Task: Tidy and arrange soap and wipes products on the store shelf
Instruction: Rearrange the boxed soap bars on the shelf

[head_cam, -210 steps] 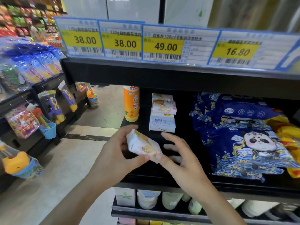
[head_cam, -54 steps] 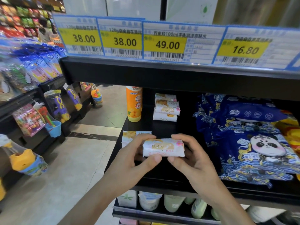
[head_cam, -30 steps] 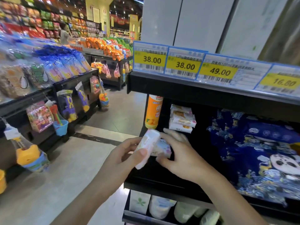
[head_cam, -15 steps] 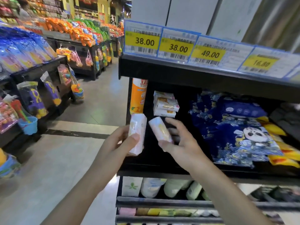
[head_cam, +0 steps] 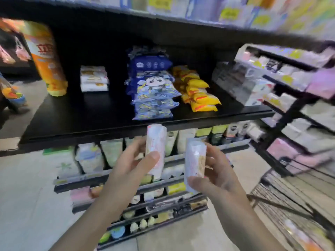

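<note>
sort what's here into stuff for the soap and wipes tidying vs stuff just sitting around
For the job:
left hand soap bar
right hand soap bar
soap stack
blue wipes packs
black shelf

Just there:
orange bottle
yellow packs

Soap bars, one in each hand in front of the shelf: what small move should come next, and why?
Probably bring both bars up onto the black shelf and set them by the soap stack. The left hand grips one soap bar, the right hand grips another soap bar, both below the shelf edge, and bare shelf lies in front of the stack.
</note>
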`<state>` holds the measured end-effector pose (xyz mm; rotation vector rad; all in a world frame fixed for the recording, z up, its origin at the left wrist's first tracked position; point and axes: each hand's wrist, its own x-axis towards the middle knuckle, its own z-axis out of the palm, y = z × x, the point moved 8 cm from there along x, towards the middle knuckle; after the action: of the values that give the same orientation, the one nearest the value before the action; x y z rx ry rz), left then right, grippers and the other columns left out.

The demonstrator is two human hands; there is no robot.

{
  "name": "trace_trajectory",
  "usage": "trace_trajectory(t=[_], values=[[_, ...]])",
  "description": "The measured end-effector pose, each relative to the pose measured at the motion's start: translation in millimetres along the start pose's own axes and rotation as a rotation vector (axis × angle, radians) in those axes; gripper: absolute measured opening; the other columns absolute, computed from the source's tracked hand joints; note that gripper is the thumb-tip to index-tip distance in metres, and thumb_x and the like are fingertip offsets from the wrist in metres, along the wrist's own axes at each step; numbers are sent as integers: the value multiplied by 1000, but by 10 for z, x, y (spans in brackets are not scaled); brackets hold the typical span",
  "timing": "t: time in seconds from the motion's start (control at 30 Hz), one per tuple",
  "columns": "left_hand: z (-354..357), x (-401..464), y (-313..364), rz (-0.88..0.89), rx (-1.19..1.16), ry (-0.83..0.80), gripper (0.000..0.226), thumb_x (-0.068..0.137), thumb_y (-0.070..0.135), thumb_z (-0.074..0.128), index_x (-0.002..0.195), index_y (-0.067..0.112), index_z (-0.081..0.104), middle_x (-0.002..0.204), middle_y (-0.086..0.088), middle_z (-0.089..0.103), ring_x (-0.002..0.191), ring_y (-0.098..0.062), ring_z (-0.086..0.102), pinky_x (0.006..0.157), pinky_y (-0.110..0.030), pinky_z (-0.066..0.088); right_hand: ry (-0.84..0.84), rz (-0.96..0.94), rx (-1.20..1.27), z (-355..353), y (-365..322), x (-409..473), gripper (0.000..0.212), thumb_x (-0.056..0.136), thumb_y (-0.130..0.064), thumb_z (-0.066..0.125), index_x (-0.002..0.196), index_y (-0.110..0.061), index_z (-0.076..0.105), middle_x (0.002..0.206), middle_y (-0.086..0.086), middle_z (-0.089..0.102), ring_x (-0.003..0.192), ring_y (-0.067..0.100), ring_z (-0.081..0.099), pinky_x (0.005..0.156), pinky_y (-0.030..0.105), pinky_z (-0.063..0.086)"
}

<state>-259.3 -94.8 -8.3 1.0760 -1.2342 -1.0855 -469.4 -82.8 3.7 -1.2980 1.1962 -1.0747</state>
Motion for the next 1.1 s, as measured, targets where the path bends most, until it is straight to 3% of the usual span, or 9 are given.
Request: trace_trajectory(t=[0.13, 0.3, 0.4, 0.53, 0.6, 0.73, 0.9, 1.03, 1.1], values=[[1300, -140, -258, -91, -15, -151, 31, 79, 59, 72, 110, 54, 69, 117, 15, 75, 104, -10, 74, 80, -25, 59, 213, 99, 75, -1199, 441, -590, 79, 53, -42, 83, 126, -61, 58, 118, -15, 70, 107, 9, 69, 84, 34, 57], [2866, -291, -572, -202, -42, -373, 25, 81, 51, 82, 103, 57, 72, 113, 16, 77, 99, -7, 75, 75, -23, 60, 459, 188, 143, -2495, 833, -1307, 87, 54, -34, 84, 137, -44, 59, 125, -5, 69, 109, 15, 71, 85, 42, 63], [3662, -371, -737, -255, -28, -533, 34, 75, 58, 76, 108, 55, 71, 115, 13, 76, 102, -9, 75, 78, -26, 61, 593, 198, 225, -3124, 1051, -1615, 70, 63, -23, 79, 130, -39, 66, 118, -1, 73, 102, 16, 73, 78, 37, 63], [4557, -335, -1015, -329, -16, -650, 41, 65, 58, 78, 105, 49, 72, 113, 6, 77, 100, -16, 76, 74, -24, 61, 774, 227, 316, -3838, 1364, -1882, 66, 67, -16, 81, 129, -33, 67, 114, 8, 71, 93, 17, 73, 85, 45, 63], [4965, -233, -1199, -374, -4, -680, 43, 61, 58, 79, 103, 52, 70, 112, 6, 76, 100, -17, 77, 75, -27, 62, 816, 248, 321, -4163, 1505, -1912, 64, 69, -18, 80, 129, -35, 66, 114, 5, 73, 99, 17, 73, 83, 39, 62], [5641, 108, -1594, -437, 58, -734, 61, 59, 60, 82, 116, 49, 63, 114, 9, 75, 100, -14, 76, 91, -41, 62, 894, 311, 296, -4751, 1755, -1800, 73, 64, -24, 75, 134, -36, 62, 120, 5, 72, 112, 23, 68, 92, 42, 58], [6507, 683, -2013, -492, 152, -809, 49, 56, 59, 81, 103, 54, 67, 101, 21, 74, 94, -7, 77, 94, -43, 62, 1015, 400, 315, -5501, 2067, -1503, 74, 62, -20, 77, 134, -26, 63, 120, 17, 70, 117, 37, 64, 103, 51, 53], [7134, 1094, -2361, -513, 292, -877, 65, 59, 56, 84, 116, 40, 58, 112, 12, 71, 101, -12, 74, 92, -41, 61, 1030, 482, 288, -6099, 2293, -1229, 72, 59, -22, 81, 129, -22, 65, 111, 13, 73, 92, 28, 68, 68, 25, 56], [7457, 1283, -2553, -498, 366, -925, 63, 71, 48, 87, 123, 36, 53, 114, 14, 69, 99, -8, 72, 85, -32, 59, 1019, 545, 249, -6423, 2437, -1117, 69, 58, -25, 84, 125, -21, 67, 109, 12, 75, 89, 23, 70, 62, 23, 53]])
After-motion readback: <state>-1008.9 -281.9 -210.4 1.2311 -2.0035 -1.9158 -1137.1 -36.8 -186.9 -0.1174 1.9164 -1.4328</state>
